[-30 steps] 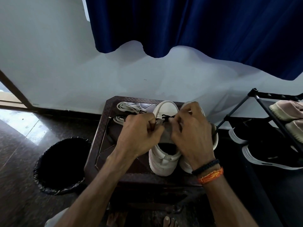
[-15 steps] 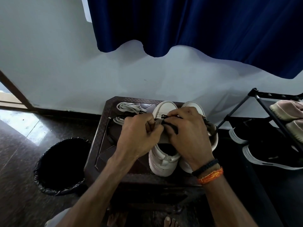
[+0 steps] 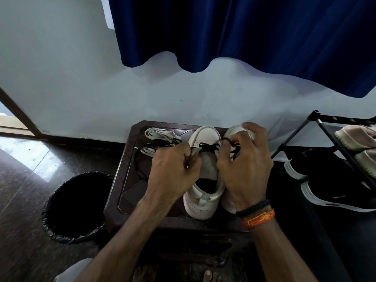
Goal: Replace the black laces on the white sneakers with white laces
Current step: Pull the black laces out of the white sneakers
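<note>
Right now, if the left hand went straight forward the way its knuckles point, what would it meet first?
Probably the folded white laces just beyond the left hand on the dark brown table, then the pale wall; depth is unclear.

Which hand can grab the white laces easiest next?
Probably the left hand. It pinches the black lace on the left sneaker, right beside the white laces. The right hand is farther, across the sneakers.

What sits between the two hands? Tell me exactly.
In the head view, the left white sneaker, its tongue and a black lace crossing near the toe, lies between the left hand and right hand.
</note>
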